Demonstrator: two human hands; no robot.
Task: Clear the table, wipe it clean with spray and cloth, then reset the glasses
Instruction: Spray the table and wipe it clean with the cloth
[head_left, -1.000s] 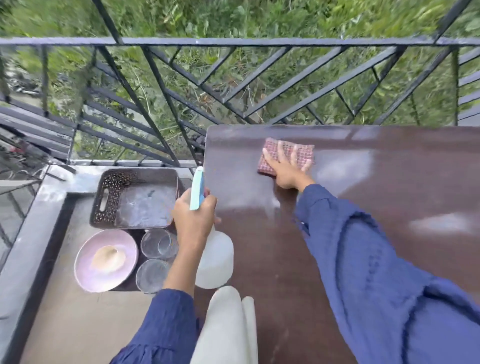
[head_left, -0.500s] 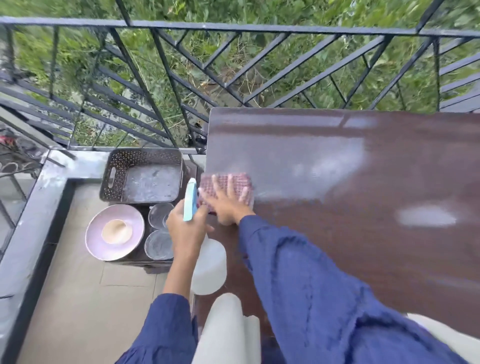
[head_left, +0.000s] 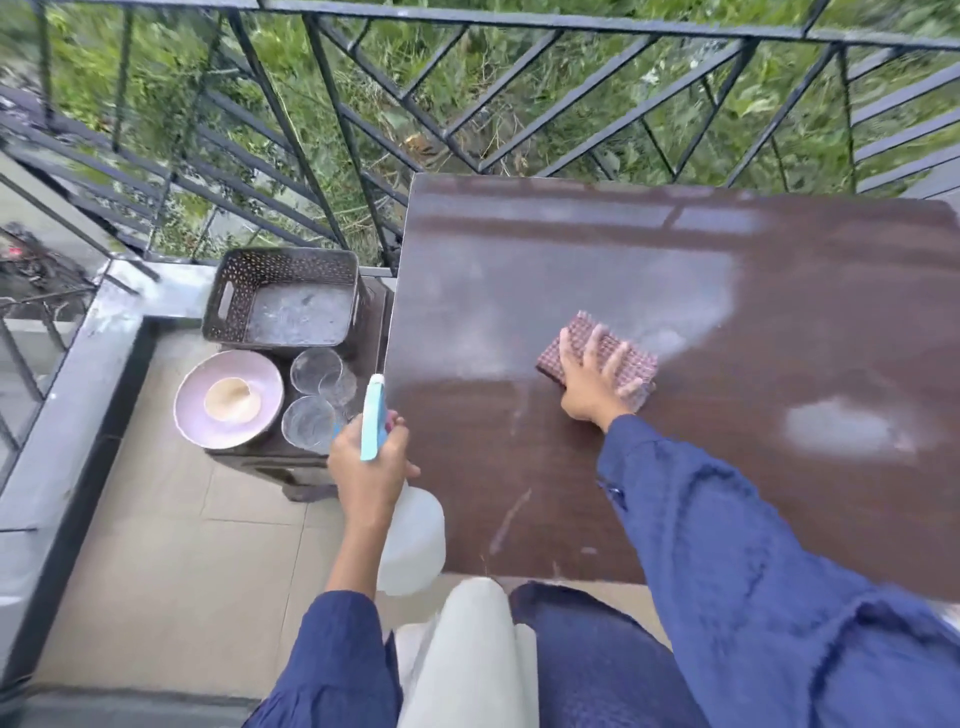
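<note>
Our right hand (head_left: 592, 387), fingers flat, has slid the cloth (head_left: 597, 353) from the left edge of the table (head_left: 571, 493) to the middle; our left hand (head_left: 366, 462) grips the spray (head_left: 373, 415); more wiping to do.

I see the dark brown counter (head_left: 810, 322), streaked with pale wet patches, carrying a checked cloth (head_left: 640, 364) near its middle, and just left of it a low dark stand (head_left: 291, 470) holding a perforated basket (head_left: 283, 265) at the far end, a pink plate (head_left: 192, 410) and three glasses (head_left: 308, 428) nearer.
</note>
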